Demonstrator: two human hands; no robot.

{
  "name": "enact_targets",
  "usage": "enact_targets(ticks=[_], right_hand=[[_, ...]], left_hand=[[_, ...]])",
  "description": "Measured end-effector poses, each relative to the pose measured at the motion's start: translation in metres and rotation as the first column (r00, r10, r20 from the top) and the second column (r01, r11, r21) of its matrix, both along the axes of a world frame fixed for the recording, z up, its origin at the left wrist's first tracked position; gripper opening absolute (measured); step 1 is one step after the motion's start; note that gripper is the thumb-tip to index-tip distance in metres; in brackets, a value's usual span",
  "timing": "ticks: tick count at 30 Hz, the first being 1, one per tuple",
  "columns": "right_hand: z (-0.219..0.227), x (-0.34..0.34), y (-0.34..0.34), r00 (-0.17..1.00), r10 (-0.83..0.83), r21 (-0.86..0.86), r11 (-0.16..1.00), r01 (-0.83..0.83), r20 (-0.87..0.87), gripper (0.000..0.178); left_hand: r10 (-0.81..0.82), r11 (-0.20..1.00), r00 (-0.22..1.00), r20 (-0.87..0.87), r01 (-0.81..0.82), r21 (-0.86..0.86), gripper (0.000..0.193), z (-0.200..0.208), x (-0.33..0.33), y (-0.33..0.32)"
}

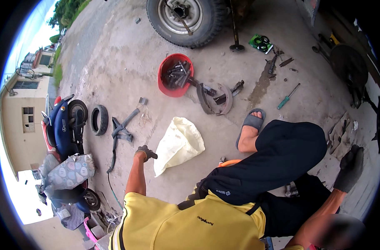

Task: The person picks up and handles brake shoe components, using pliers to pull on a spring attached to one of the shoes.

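Note:
My left hand (146,153), in a dark glove, is beside a pale cream sack (179,146) lying on the ground. Its thumb stands apart from the fingers and points at the sack's left edge; no grip on the cloth shows. Far to the right, my right hand (349,168), in a dark grey glove, reaches past my bent knee with its fingers stretched out and nothing visible in them. Beyond the sack lie curved brake shoes (204,100) next to a red bowl-shaped container (161,79) full of dark metal parts (179,75).
A wheel (210,25) and a stand (236,46) are at the far side. A green screwdriver (286,100) lies beyond my sandalled foot (250,129). Left are cut rubber strips (122,131), a small tyre (99,120) and a blue scooter (61,127). Oily metal parts (273,64) lie far right.

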State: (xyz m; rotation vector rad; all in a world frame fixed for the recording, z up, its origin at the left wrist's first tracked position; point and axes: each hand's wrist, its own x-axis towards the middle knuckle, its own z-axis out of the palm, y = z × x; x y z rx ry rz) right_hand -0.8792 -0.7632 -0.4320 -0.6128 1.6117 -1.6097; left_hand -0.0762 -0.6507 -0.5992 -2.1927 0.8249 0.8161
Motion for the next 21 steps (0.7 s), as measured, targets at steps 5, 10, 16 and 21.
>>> enact_targets(ticks=[5, 10, 16, 21], right_hand=[[-0.011, 0.002, -0.011, 0.999, 0.027, 0.023, 0.999, -0.027, -0.019, 0.031], [-0.01, 0.02, -0.023, 0.996, -0.008, 0.068, 0.998, 0.014, -0.091, 0.033], [-0.004, 0.034, -0.038, 0.982, -0.16, 0.082, 0.982, 0.169, -0.099, 0.032], [-0.007, 0.041, -0.047, 0.974, -0.191, 0.122, 0.971, 0.205, -0.119, 0.031]], left_hand=[[-0.366, 0.62, 0.836, 0.409, 0.546, -0.563, 0.043, 0.025, -0.067, -0.075], [-0.225, 0.706, 0.961, -0.161, 0.047, -0.707, 0.085, -0.047, -0.146, -0.166], [0.108, 0.479, 0.838, -0.535, -0.515, -0.711, 0.088, -0.127, -0.211, -0.23], [0.359, 0.392, 0.515, -0.778, -0.84, -0.375, 0.06, -0.175, -0.223, -0.263]])
